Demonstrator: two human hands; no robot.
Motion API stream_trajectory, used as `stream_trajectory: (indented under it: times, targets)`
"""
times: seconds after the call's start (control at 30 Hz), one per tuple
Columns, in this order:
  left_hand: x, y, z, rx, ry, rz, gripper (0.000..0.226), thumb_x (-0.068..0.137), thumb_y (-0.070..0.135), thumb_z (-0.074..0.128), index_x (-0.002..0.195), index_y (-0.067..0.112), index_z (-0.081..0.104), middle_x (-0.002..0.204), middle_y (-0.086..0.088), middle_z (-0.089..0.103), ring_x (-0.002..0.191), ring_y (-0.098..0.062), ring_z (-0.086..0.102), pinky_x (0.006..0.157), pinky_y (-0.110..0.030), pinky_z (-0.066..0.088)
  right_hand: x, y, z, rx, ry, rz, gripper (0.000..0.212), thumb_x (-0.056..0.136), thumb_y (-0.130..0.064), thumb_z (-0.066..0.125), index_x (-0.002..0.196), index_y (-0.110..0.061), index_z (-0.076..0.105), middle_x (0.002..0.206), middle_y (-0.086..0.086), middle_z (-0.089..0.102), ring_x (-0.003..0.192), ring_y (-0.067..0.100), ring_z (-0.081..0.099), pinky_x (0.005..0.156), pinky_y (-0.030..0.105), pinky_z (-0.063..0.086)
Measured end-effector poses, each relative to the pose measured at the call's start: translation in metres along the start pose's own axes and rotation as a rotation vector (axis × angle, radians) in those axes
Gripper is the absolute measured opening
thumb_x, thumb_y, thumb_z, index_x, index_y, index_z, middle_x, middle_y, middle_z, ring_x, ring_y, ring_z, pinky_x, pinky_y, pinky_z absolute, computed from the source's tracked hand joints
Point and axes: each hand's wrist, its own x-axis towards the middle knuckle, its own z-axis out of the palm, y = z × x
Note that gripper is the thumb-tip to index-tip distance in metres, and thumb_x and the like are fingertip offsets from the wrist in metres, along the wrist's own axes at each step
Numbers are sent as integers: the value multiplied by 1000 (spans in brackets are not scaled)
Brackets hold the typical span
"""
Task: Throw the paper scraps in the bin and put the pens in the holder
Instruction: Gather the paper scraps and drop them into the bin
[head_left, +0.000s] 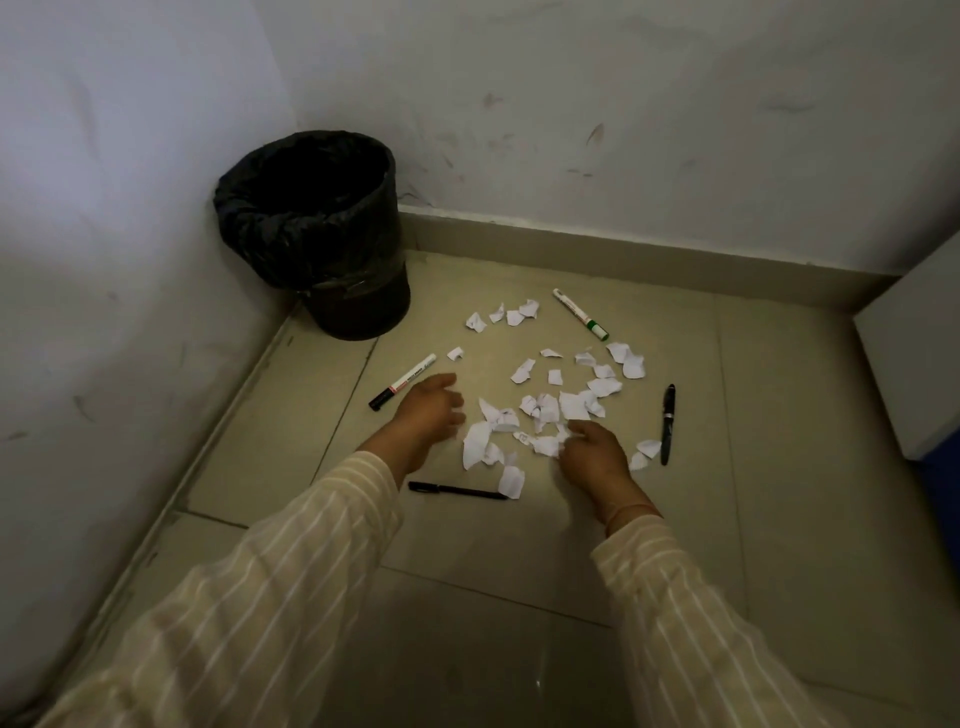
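From the head camera, you are looking down at a beige tiled floor in a room corner. Your left hand hovers low with fingers loosely curled, holding nothing, just left of the scattered white torn paper scraps. Your right hand rests at the near edge of the pile, its fingertips touching the scraps; whether they pinch a piece, you cannot tell. Both arms wear cream striped sleeves.

The round black bin lined with a black plastic bag stands in the corner, well apart from the pile on its far left. A white marker with a black cap lies just beyond your left hand. A white marker with a green cap lies at the far side of the scraps. A thick black pen lies right of the pile, and a slim black pen lies between your wrists.
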Motion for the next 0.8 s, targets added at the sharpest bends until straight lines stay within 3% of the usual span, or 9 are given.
stream_trajectory:
  times: [0.07, 0.1, 0.2, 0.3, 0.43, 0.57, 0.63, 0.7, 0.8]
  targets:
    - [0, -2, -21, 62, 78, 30, 44, 100, 6, 51, 142, 19, 52, 106, -9, 66, 78, -21, 65, 72, -31, 53, 42, 19, 10, 89, 5, -16, 35, 75, -19, 61, 98, -41, 76, 126, 7, 73, 120, 33, 67, 109, 47, 51]
    - [0, -8, -35, 177, 158, 48, 47, 95, 11, 57, 140, 23, 54, 108, -8, 67, 82, -23, 68, 77, -36, 57, 51, 19, 12, 123, 13, -9, 29, 68, -23, 63, 86, -43, 75, 116, 5, 77, 113, 33, 71, 104, 47, 56]
    - [-13, -33, -73, 703, 342, 98, 62, 81, 26, 71, 140, 30, 52, 114, -6, 69, 99, -30, 69, 90, -40, 58, 24, -15, 7, 182, -1, 9, 8, 73, -16, 67, 72, -23, 70, 97, 13, 79, 94, 35, 77, 89, 47, 63]
    - [-22, -59, -90, 964, 260, 29, 93, 77, 31, 82, 155, 23, 32, 133, -12, 63, 119, -35, 62, 92, -35, 51, 1, -35, 9, 130, -53, 43, 16, 83, -4, 66, 73, -17, 66, 97, 18, 78, 90, 34, 78, 80, 46, 66]
    - [-30, -79, -82, 1195, 49, -26, 123, 65, 34, 92, 162, 25, 17, 137, -14, 62, 122, -33, 61, 93, -36, 51, -4, -39, 14, 105, -31, 155, 9, 87, -10, 60, 83, -4, 63, 82, 16, 69, 71, 33, 71, 71, 39, 66]
    - [-32, -92, -72, 1224, 134, 64, 117, 75, 19, 83, 164, 25, 7, 116, -13, 69, 103, -29, 67, 78, -32, 50, -2, -44, 21, 237, -86, 298, 15, 81, -12, 51, 87, -3, 62, 78, 17, 64, 55, 30, 61, 57, 35, 53]
    - [-33, -93, -72, 1172, 180, 70, 109, 82, 14, 73, 165, 23, 3, 103, -10, 68, 92, -27, 65, 74, -31, 46, 7, -36, 23, 238, -170, 308, 24, 75, -13, 54, 95, -4, 64, 82, 15, 65, 64, 31, 65, 61, 36, 58]
    - [-34, -94, -73, 1147, 229, 78, 102, 87, 11, 66, 165, 22, 2, 90, -5, 60, 81, -23, 59, 71, -32, 46, 2, -37, 20, 230, -222, 258, 16, 77, -14, 59, 92, -8, 63, 88, 13, 66, 77, 30, 68, 70, 40, 65]
    - [-33, -93, -76, 1112, 270, 75, 101, 88, 12, 67, 164, 23, 1, 90, -4, 59, 79, -22, 59, 69, -32, 46, -7, -44, 22, 334, -257, 206, 7, 84, -6, 54, 82, -9, 60, 78, 15, 61, 65, 26, 58, 61, 34, 56]
